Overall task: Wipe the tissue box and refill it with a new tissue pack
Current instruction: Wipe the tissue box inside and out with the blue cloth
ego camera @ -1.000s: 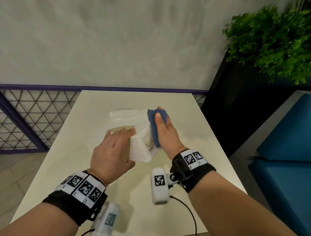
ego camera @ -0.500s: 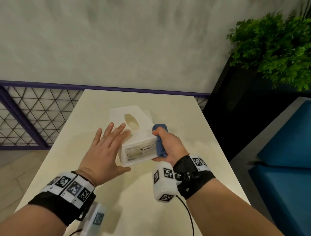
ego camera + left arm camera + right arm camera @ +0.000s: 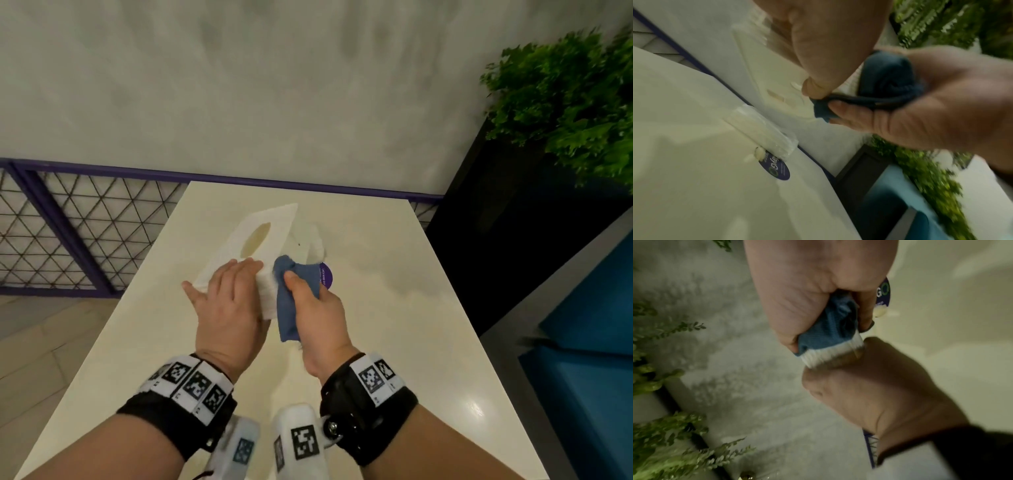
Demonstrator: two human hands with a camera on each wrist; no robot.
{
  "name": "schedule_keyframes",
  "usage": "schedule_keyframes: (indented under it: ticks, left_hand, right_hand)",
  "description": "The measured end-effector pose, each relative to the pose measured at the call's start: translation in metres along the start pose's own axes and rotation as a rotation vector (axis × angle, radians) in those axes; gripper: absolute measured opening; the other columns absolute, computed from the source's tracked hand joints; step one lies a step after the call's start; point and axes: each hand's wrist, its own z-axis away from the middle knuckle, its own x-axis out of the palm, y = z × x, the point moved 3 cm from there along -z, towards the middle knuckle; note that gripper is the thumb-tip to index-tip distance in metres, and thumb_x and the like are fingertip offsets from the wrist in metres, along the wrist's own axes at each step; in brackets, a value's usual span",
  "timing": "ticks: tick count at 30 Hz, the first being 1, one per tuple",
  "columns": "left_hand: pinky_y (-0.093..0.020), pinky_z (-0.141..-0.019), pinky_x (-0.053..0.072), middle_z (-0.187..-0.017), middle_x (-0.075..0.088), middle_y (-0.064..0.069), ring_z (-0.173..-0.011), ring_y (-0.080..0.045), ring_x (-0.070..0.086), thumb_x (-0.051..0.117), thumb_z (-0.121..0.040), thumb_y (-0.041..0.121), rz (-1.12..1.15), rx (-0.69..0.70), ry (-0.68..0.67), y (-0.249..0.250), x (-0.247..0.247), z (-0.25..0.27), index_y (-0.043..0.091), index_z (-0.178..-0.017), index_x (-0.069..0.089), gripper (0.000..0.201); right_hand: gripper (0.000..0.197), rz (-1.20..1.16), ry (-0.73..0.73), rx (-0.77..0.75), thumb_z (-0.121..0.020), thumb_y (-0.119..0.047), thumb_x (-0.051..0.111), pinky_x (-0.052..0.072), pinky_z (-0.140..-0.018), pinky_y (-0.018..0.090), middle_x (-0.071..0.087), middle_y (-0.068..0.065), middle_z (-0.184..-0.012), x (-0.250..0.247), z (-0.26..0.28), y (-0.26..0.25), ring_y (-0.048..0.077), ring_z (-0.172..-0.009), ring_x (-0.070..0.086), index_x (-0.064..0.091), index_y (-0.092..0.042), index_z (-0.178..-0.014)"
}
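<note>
The white tissue box [image 3: 255,236] is tipped up on the cream table [image 3: 394,308], its oval slot facing up and left. My left hand [image 3: 226,301] grips its near end, thumb out to the left. My right hand [image 3: 317,308] holds a bunched blue cloth [image 3: 291,298] against the box's near right corner. In the right wrist view the cloth [image 3: 830,327] presses on the box's white edge [image 3: 830,353], just above my left hand [image 3: 879,394]. The clear-wrapped tissue pack [image 3: 315,245] lies behind the box, and in the left wrist view [image 3: 760,128] beside the box's underside [image 3: 772,78].
A round purple sticker [image 3: 326,275] lies on the table by the pack. A purple-framed mesh railing [image 3: 68,233] runs along the left and far side. A black planter with a green plant [image 3: 561,96] and a blue seat [image 3: 582,342] stand on the right.
Half a second ago the box lay flat with my left hand spread open beside it. Now the left hand grips it tipped up, and the cloth has shifted to the near right corner.
</note>
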Motion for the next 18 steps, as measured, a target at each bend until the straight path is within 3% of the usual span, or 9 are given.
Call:
schedule_keyframes:
  ticks: [3,6,8,10,11,12,13,14,18]
  left_hand:
    - [-0.074,-0.093,0.032,-0.132,0.051,-0.006,-0.140,-0.030,0.029,0.080,-0.064,0.007,0.191,-0.180,-0.075,-0.013,-0.009,-0.003,0.018,-0.127,0.040,0.075]
    - [-0.056,-0.080,0.050,-0.139,0.041,0.004,-0.145,-0.023,0.020,0.076,-0.071,0.011,0.271,-0.295,-0.059,-0.019,-0.020,-0.004,0.024,-0.130,0.038,0.072]
    - [-0.050,-0.079,0.050,-0.136,0.041,0.002,-0.141,-0.027,0.028,0.076,-0.069,0.011,0.306,-0.253,-0.043,-0.018,-0.021,-0.005,0.023,-0.131,0.039,0.073]
    - [-0.045,-0.081,0.051,-0.126,0.048,-0.001,-0.125,-0.030,0.047,0.077,-0.067,0.011,0.365,-0.222,-0.034,-0.013,-0.018,-0.008,0.024,-0.128,0.040,0.073]
    - [-0.041,-0.079,0.051,-0.120,0.052,0.001,-0.114,-0.026,0.054,0.079,-0.066,0.014,0.409,-0.242,-0.043,-0.010,-0.017,-0.010,0.027,-0.126,0.040,0.072]
    - [-0.038,-0.076,0.051,-0.116,0.056,0.004,-0.105,-0.020,0.059,0.081,-0.066,0.017,0.479,-0.281,-0.060,-0.006,-0.017,-0.011,0.029,-0.123,0.040,0.072]
    - [-0.035,-0.074,0.051,-0.111,0.058,0.009,-0.098,-0.013,0.061,0.083,-0.065,0.020,0.559,-0.315,-0.076,-0.004,-0.017,-0.012,0.031,-0.121,0.040,0.071]
    - [-0.031,-0.073,0.050,-0.107,0.058,0.015,-0.093,-0.003,0.061,0.084,-0.065,0.020,0.617,-0.334,-0.082,-0.003,-0.019,-0.010,0.033,-0.118,0.041,0.070]
    - [-0.018,-0.070,0.046,-0.108,0.050,0.027,-0.094,0.017,0.052,0.086,-0.063,0.011,0.634,-0.276,-0.099,-0.008,-0.032,-0.003,0.030,-0.118,0.044,0.072]
  right_hand:
    - [0.032,-0.003,0.087,-0.044,-0.088,-0.041,0.060,0.054,-0.088,0.039,0.070,0.003,-0.104,-0.016,-0.004,-0.019,0.021,-0.097,0.066,0.064,-0.018,-0.108]
    - [0.019,-0.064,0.147,-0.138,-0.090,-0.043,0.056,0.054,-0.084,0.038,0.069,0.000,-0.096,-0.031,-0.010,-0.046,0.016,-0.088,0.066,0.062,-0.025,-0.094]
    - [0.018,-0.010,0.091,-0.215,-0.091,-0.044,0.055,0.052,-0.078,0.031,0.068,-0.003,-0.093,-0.027,-0.007,-0.058,0.011,-0.083,0.064,0.061,-0.027,-0.094]
    - [0.036,0.196,-0.016,-0.285,-0.090,-0.053,0.048,0.050,-0.092,0.036,0.066,0.002,-0.111,-0.006,0.000,-0.058,0.019,-0.106,0.062,0.060,-0.029,-0.114]
    - [0.046,0.424,-0.096,-0.361,-0.091,-0.058,0.039,0.038,-0.106,0.042,0.055,0.006,-0.132,0.007,0.004,-0.053,0.024,-0.128,0.048,0.052,-0.035,-0.128]
    - [0.048,0.683,-0.172,-0.460,-0.093,-0.060,0.029,0.019,-0.115,0.048,0.034,0.004,-0.152,0.016,0.004,-0.044,0.024,-0.144,0.023,0.039,-0.045,-0.138]
    - [0.046,0.864,-0.211,-0.559,-0.096,-0.057,0.023,0.002,-0.116,0.051,0.013,-0.003,-0.160,0.020,0.002,-0.039,0.021,-0.149,0.001,0.027,-0.052,-0.141]
    - [0.044,0.940,-0.229,-0.617,-0.098,-0.053,0.022,-0.009,-0.114,0.052,0.001,-0.008,-0.162,0.018,-0.002,-0.038,0.017,-0.149,-0.011,0.022,-0.054,-0.142]
    - [0.043,0.974,-0.050,-0.618,-0.099,-0.052,0.020,-0.010,-0.112,0.059,0.004,-0.012,-0.162,-0.019,-0.041,-0.064,0.013,-0.149,-0.004,0.022,-0.054,-0.142]
